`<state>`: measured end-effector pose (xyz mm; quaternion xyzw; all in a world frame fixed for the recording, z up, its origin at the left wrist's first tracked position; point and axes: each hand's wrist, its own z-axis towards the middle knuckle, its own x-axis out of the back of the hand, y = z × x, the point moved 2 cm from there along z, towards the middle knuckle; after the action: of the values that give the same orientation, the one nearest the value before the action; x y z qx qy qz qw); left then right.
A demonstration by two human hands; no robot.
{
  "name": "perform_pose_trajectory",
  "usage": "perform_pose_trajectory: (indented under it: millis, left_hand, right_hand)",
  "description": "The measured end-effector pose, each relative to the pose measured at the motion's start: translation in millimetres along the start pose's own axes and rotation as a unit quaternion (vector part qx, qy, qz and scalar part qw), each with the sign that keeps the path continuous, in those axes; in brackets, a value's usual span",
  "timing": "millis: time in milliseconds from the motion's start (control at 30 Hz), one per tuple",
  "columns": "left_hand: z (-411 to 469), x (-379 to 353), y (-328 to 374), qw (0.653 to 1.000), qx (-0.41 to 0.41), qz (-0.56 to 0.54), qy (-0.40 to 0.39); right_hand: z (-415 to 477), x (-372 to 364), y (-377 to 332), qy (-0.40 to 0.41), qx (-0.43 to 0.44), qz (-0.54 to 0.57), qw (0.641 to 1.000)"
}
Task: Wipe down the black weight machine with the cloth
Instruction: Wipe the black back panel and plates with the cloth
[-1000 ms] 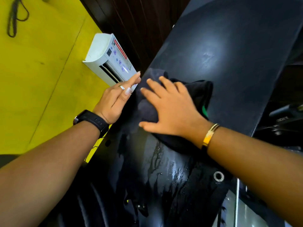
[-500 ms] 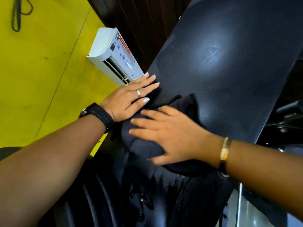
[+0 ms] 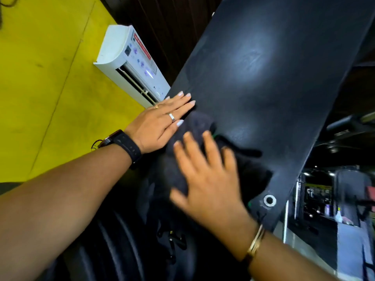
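A broad black panel of the weight machine (image 3: 263, 67) runs diagonally from top right to the lower middle, with a metal bolt ring (image 3: 269, 200) near its lower edge. A dark cloth (image 3: 197, 123) lies bunched on the panel. My right hand (image 3: 207, 175), blurred, presses flat on the cloth with fingers spread. My left hand (image 3: 162, 122) rests flat on the panel's left edge with straight fingers, its little finger touching the cloth. It wears rings and a black watch.
A white air conditioner (image 3: 129, 63) hangs on the yellow wall (image 3: 46, 78) just left of the panel. Black ribbed machine parts (image 3: 113, 244) lie below my arms. More gym equipment (image 3: 341, 191) stands at the right.
My right hand has slid the cloth down and to the left along the panel, then turned its fingers upward. My left hand has flattened onto the panel's edge.
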<state>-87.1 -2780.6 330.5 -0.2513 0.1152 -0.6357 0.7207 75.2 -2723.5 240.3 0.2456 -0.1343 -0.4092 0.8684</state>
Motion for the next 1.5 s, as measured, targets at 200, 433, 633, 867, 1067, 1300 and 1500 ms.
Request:
perform_pose_trajectory:
  millis: [200,433,633,867,1067,1300,1500]
  left_hand:
    - [2,-3,13,1.0,-0.021,0.0,-0.01]
    - [5,-14,29,0.998,-0.049,0.039,-0.018]
    - [8,-12,42,0.997,-0.065,0.039,-0.03]
    - [11,-17,64,0.99,-0.115,0.061,-0.049]
    - [11,-21,69,0.992,-0.109,0.028,-0.051]
    - [11,-19,68,0.993,-0.105,0.023,-0.048]
    - [11,-21,68,0.993,-0.11,0.023,-0.035]
  right_hand:
    - [-39,3,13,-0.034,0.167,-0.017,0.985]
    - [7,23,112,0.021,0.099,-0.054,0.993]
    - [53,33,164,0.066,-0.088,-0.068,0.992]
    - [-1,25,110,0.08,-0.234,-0.072,0.966]
    - [-62,19,47,0.063,-0.22,-0.059,0.972]
    - [-73,22,51,0.045,-0.104,-0.03,0.993]
    - [-12,31,117,0.06,-0.132,-0.05,0.988]
